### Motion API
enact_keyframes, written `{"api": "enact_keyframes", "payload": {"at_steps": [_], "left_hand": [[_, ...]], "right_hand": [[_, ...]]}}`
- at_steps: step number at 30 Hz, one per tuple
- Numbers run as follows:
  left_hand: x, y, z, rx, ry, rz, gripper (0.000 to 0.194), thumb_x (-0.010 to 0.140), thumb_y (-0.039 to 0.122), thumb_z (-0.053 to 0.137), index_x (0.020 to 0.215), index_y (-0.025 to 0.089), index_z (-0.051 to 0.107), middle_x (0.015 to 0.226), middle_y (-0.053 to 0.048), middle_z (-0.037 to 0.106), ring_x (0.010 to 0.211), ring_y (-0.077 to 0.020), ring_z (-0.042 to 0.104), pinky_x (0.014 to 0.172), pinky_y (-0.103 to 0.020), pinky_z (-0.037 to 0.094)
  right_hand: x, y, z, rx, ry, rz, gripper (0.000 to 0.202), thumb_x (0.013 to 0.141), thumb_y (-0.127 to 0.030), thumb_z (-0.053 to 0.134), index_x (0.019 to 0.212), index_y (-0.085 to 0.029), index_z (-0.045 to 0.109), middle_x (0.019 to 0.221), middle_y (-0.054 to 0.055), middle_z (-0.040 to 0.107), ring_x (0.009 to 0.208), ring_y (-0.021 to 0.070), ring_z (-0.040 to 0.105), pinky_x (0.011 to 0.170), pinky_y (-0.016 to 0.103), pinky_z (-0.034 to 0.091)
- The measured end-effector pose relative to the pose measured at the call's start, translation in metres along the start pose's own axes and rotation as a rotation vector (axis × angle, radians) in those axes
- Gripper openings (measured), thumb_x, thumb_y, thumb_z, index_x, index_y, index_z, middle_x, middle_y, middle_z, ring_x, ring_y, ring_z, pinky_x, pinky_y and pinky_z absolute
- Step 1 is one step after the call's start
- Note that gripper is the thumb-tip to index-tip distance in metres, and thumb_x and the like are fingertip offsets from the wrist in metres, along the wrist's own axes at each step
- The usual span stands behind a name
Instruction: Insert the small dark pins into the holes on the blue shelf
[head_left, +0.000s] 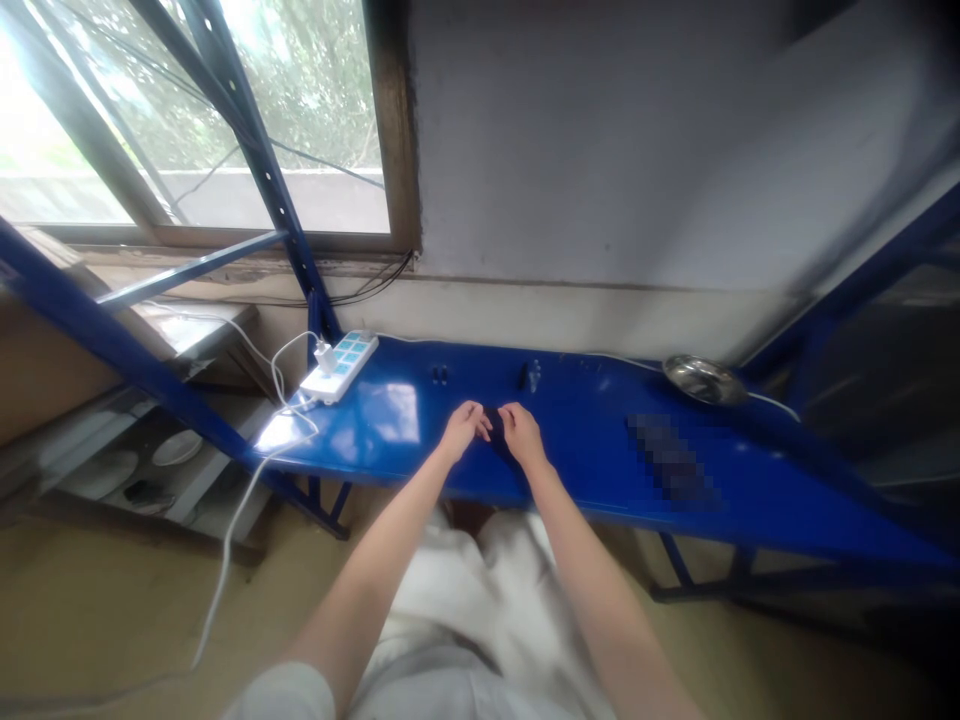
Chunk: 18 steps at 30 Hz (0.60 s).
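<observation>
Being held over the blue table [585,465] — a small dark item [492,412], pinched on one side by the left hand [465,426], on the other by the right hand [521,432]. The handling is judged unfinished: the item is not yet set down, and two small dark pieces [435,375] are left untouched, farther back. Near-black and dull it appears — its exact outline lost in blur.

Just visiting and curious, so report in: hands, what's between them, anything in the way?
Left hand, right hand: close together over blue table, pinching dark thing. Dark thing blurred, can't identify. Small dark pieces lie beyond, apart from hands.
</observation>
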<state>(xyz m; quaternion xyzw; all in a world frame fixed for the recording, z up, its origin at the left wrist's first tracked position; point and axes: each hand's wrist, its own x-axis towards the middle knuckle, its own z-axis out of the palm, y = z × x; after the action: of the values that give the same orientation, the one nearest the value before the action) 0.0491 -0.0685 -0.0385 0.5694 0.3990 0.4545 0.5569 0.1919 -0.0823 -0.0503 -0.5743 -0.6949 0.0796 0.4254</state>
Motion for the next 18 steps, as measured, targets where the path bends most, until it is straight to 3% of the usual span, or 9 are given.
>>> {"api": "enact_keyframes", "payload": {"at_steps": [4,8,12,18], "left_hand": [[-0.0009,0.0003,0.001,-0.009,0.014,0.003,0.03,0.085,0.043,0.043,0.073,0.015,0.045,0.062,0.0,0.059,0.045,-0.0083,0.055,0.052,-0.022,0.041],[-0.0008,-0.0001,0.0016,-0.039,0.116,-0.014,0.031,0.084,0.046,0.042,0.076,0.016,0.044,0.06,0.001,0.058,0.043,-0.0087,0.054,0.052,-0.023,0.041],[0.0001,-0.0006,0.0008,-0.088,0.224,-0.014,0.03,0.085,0.046,0.04,0.082,0.016,0.043,0.06,0.002,0.056,0.042,-0.0081,0.052,0.05,-0.022,0.041],[0.0,-0.0003,-0.0003,-0.102,0.268,0.012,0.027,0.086,0.043,0.037,0.084,0.017,0.043,0.063,0.003,0.054,0.041,-0.0064,0.051,0.046,-0.02,0.04]], "right_hand": [[-0.0003,-0.0016,-0.001,0.008,-0.004,0.002,0.031,0.09,-0.034,0.032,0.08,-0.018,0.056,0.079,0.007,0.061,0.072,0.0184,0.054,0.068,0.03,0.041],[-0.0009,-0.0021,-0.0014,0.036,-0.015,0.01,0.031,0.089,-0.036,0.032,0.083,-0.018,0.057,0.082,0.007,0.062,0.074,0.0189,0.055,0.069,0.03,0.041],[-0.0018,-0.0029,-0.0031,0.088,0.006,0.077,0.035,0.089,-0.041,0.031,0.085,-0.018,0.057,0.083,0.007,0.062,0.074,0.0189,0.056,0.069,0.03,0.042],[-0.0031,-0.0064,-0.0089,0.149,0.064,0.197,0.04,0.088,-0.047,0.028,0.09,-0.017,0.056,0.083,0.008,0.062,0.072,0.0187,0.057,0.066,0.029,0.043]]}}
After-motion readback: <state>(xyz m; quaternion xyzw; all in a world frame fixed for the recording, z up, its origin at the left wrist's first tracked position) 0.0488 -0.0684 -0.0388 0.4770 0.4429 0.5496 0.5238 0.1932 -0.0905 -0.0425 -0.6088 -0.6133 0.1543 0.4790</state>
